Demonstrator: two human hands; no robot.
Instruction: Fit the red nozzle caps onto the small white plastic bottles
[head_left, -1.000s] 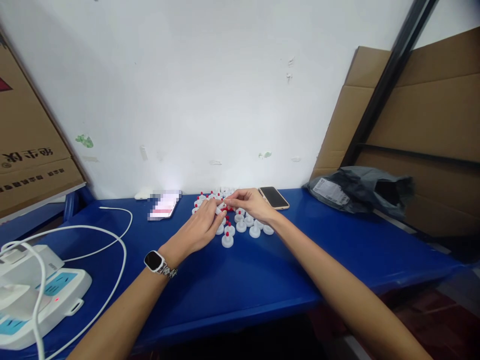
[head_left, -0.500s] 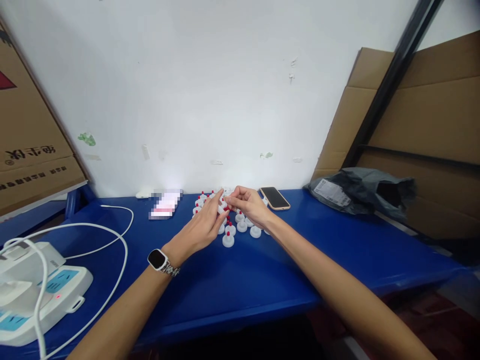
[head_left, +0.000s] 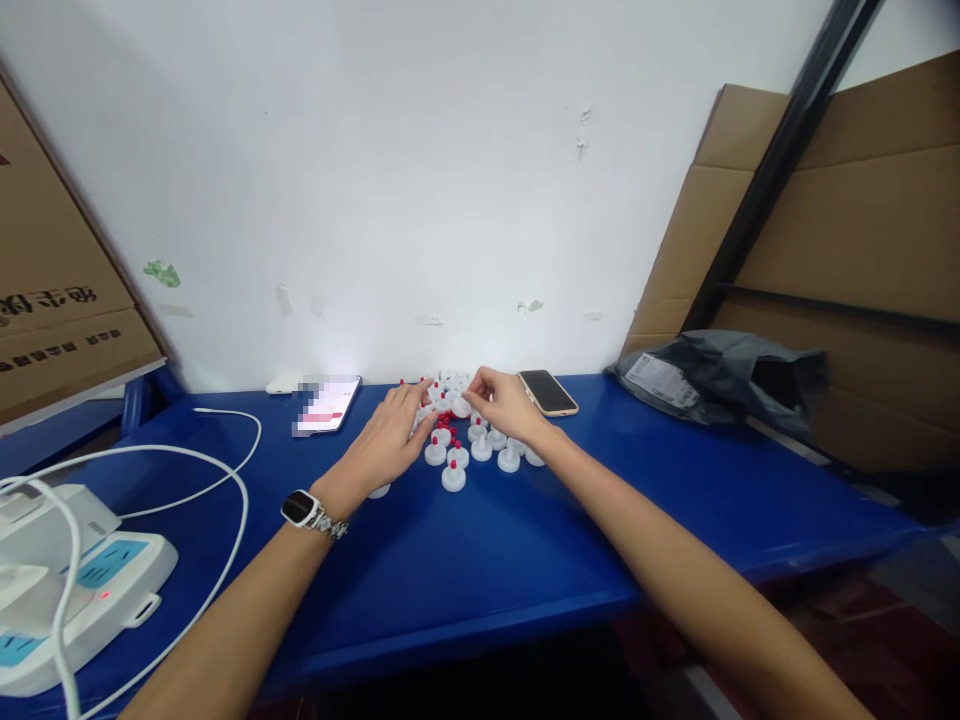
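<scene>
White round nozzle caps, many with small red tips, stand clustered on the blue table. My left hand lies low over the left side of the cluster, fingers stretched out and thumb apart, with white caps by its fingertips. A watch is on that wrist. Thumb and fingers of my right hand pinch a white nozzle cap at the middle of the group. Between the hands lies a small heap of loose red tips. The caps under my left palm are partly hidden.
A phone with a lit screen lies left; a dark-screened phone lies right of the caps. Further right is a grey plastic bag. A white power strip with looping cables occupies the near left. Cardboard and a white wall stand behind.
My hands have moved apart; the left has shifted left and down onto the caps, its fingers spreading. A white cap now shows in my right fingers. The view has shifted slightly.
</scene>
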